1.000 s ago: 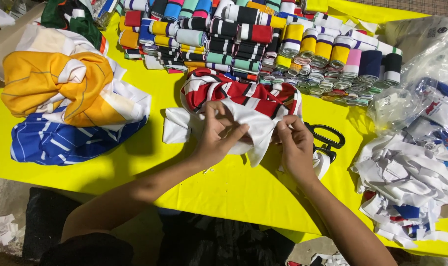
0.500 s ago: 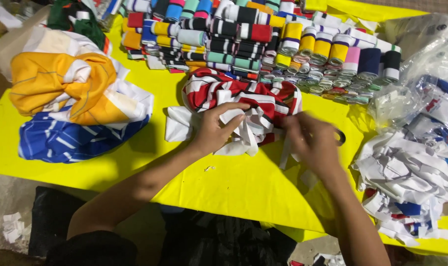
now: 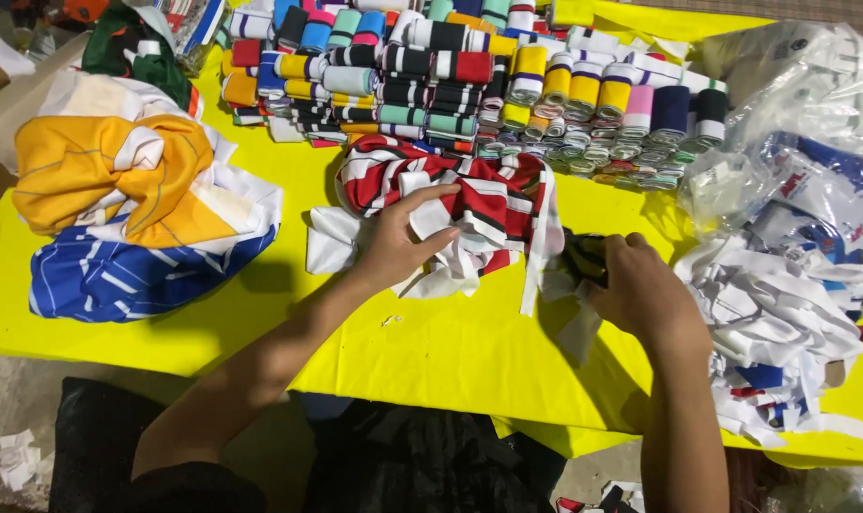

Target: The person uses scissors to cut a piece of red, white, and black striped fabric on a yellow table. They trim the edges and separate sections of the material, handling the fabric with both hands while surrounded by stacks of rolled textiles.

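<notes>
2 hands apart on the yellow table (image 3: 431,370).
Left hand (image 3: 398,249) pins the red-white cloth (image 3: 469,204) mid-table; right hand (image 3: 640,290) closes on black scissors (image 3: 583,258) — the dangling strip (image 3: 538,256) could snag if tugged.

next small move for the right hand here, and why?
Probably close the right hand on the dark scissors and lift them toward the fabric. That hand already lies over the scissors, with only part of them showing past the fingers. The left hand pins the red, white and black striped cloth on the yellow table, and a white strip hangs between them.
</notes>
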